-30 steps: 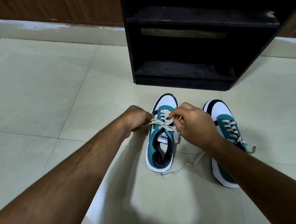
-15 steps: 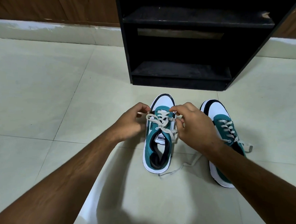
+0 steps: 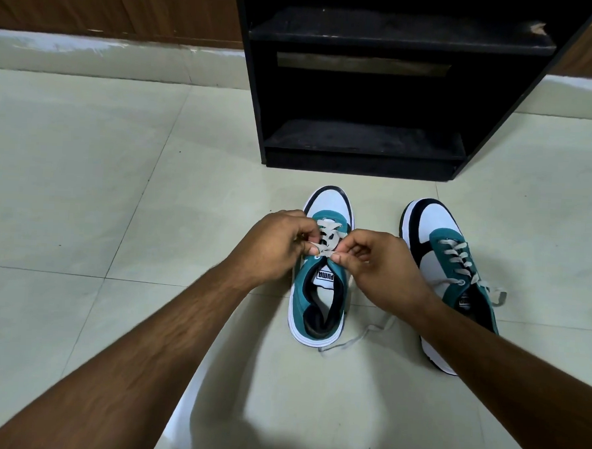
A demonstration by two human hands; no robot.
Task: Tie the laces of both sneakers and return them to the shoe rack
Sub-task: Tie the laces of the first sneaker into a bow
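- Head view: left hand [image 3: 274, 245] and right hand [image 3: 376, 263] both pinch the laces [image 3: 325, 251] over the left sneaker [image 3: 321, 277], fingers curled tight on the cord.
- Lace runs crosswise between the thumbs — short span, hands nearly touching.
- Right sneaker [image 3: 449, 277] just beside, its lace ends lying loose.
- Shoe rack [image 3: 364, 138] straight ahead past the toes; sneakers point at it.
- Judgement: knot forming, first sneaker.

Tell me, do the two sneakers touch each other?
Apart. The head view shows bare floor between the left sneaker and the right sneaker.
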